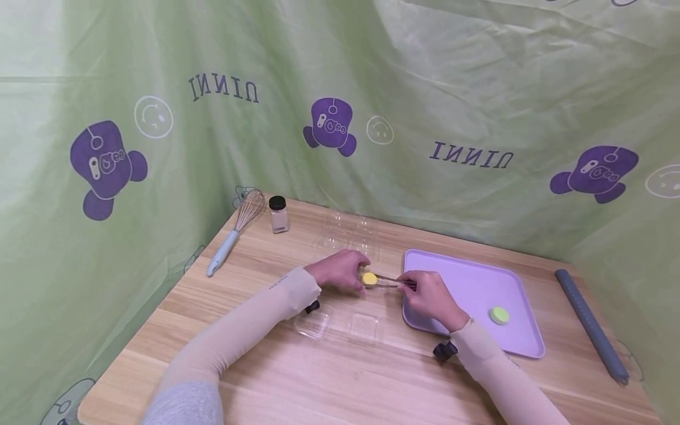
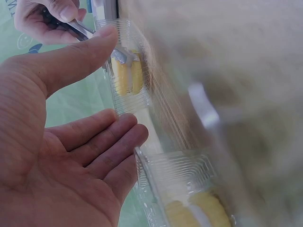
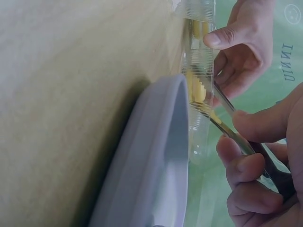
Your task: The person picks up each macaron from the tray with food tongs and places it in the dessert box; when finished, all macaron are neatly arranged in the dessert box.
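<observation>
My right hand (image 1: pixel 432 298) grips metal tongs (image 1: pixel 390 282), whose tips reach a yellow macaron (image 1: pixel 369 278). In the left wrist view, that yellow macaron (image 2: pixel 127 75) stands on edge inside a clear ribbed plastic box (image 2: pixel 130 101), the tong tip against it. My left hand (image 1: pixel 342 271) is beside the box, thumb apart from the extended fingers; the left wrist view shows the palm. Whether the fingers touch the box, I cannot tell. A second clear box (image 2: pixel 177 168) holds another yellow macaron (image 2: pixel 208 210), low in the left wrist view.
A purple tray (image 1: pixel 475 283) holds a green macaron (image 1: pixel 499 316). Clear plastic pieces (image 1: pixel 313 323) lie at the front, with more clear packaging (image 1: pixel 347 233) behind. A whisk (image 1: pixel 234 236) and black-lidded jar (image 1: pixel 278 215) stand left; a grey-blue rod (image 1: pixel 592 327) lies right.
</observation>
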Demonstrator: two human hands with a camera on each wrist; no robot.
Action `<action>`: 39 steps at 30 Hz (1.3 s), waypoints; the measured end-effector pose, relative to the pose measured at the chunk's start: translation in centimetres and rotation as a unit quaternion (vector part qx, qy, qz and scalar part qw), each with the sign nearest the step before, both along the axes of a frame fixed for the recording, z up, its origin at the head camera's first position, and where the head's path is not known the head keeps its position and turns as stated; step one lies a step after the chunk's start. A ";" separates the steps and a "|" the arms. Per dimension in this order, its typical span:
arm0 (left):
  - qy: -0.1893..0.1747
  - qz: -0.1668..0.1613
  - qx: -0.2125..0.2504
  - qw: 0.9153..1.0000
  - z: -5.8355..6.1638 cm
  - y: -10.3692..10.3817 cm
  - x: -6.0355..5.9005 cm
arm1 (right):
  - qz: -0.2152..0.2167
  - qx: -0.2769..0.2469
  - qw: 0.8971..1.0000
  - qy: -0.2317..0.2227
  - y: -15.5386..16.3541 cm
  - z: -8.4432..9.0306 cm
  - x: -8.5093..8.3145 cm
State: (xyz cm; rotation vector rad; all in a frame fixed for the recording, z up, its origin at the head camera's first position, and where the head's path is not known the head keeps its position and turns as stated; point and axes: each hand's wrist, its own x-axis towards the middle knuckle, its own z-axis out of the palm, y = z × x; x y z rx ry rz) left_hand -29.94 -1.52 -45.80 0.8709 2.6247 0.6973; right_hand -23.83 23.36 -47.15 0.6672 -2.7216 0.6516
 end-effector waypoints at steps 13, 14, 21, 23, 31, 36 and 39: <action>0.008 -0.005 -0.001 1.000 -0.1 0.0 -0.2 | 0.005 0.002 1.000 -0.006 0.2 0.0 -0.1; 0.009 -0.007 -0.002 1.000 -0.1 0.1 -0.2 | 0.007 0.002 1.000 -0.006 0.3 -0.1 -0.1; 0.014 -0.010 -0.006 1.000 -0.1 0.0 -0.3 | 0.003 -0.008 1.000 -0.013 0.5 0.2 -0.1; 0.013 -0.010 -0.006 1.000 -0.1 0.0 -0.3 | 0.000 -0.008 1.000 -0.015 0.6 0.2 -0.1; 0.003 -0.012 0.001 1.000 0.2 0.1 0.0 | -0.012 -0.008 1.000 -0.010 0.8 0.5 0.0; 0.009 -0.013 0.002 1.000 0.0 0.1 0.0 | -0.015 -0.011 1.000 -0.019 0.9 0.7 0.0; 0.009 -0.013 0.001 1.000 -0.2 0.0 -0.1 | -0.016 -0.008 0.999 -0.026 0.9 0.8 -0.1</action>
